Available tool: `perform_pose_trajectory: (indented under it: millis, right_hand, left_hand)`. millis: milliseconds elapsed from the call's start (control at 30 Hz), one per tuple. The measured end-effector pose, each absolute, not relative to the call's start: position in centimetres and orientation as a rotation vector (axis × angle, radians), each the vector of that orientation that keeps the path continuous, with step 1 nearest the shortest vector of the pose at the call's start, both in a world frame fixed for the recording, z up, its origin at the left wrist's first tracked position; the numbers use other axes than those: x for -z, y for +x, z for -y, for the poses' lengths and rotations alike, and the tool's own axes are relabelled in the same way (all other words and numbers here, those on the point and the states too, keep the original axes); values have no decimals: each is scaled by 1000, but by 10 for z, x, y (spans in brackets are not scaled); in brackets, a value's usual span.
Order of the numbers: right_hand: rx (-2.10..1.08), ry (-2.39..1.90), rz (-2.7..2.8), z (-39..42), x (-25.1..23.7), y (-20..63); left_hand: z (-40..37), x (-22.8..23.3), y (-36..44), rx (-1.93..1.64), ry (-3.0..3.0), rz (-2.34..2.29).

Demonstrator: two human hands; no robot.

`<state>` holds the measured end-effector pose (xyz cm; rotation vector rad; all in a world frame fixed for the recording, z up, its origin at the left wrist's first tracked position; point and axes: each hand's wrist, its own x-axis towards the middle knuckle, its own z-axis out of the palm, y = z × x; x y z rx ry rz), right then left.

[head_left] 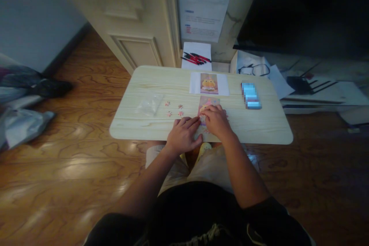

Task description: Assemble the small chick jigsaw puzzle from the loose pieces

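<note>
A small jigsaw puzzle (204,102) in pink and yellow lies near the table's front edge, partly covered by my hands. My left hand (183,135) rests with its fingers stretched out, the tips touching the puzzle's lower left edge. Over the puzzle's right half, my right hand (216,121) bends its fingers down and together; whatever is under the fingertips is hidden. Several loose puzzle pieces (180,113) lie to the left of my left hand. A few more pieces (206,131) show below the puzzle, between my hands. Behind it is a printed sheet (209,83) picturing a yellow figure.
A clear plastic bag (150,105) lies on the table (129,128) at left. The phone (251,95) with its lit screen is at right. Beyond the far edge are several pens (196,58) on white paper, eyeglasses (255,69) and a black router (301,84).
</note>
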<state>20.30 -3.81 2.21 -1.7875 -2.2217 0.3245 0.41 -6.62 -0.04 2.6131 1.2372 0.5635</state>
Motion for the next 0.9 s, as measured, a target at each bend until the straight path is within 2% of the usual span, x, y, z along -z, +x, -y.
perform_pose_trajectory:
  millis: [500,733,900]
  right_hand:
    - [-433,-1647,2182,61,-18,220]
    - [-359,-1629,1972,72,-11,254]
    - [-249,-1777,1762,78,1,295]
  left_hand:
    - [63,0,4,-582,2542,-1315]
    - [62,-1,5,-557,2543,-1260]
    - [61,0,4,-565,2546,-1239]
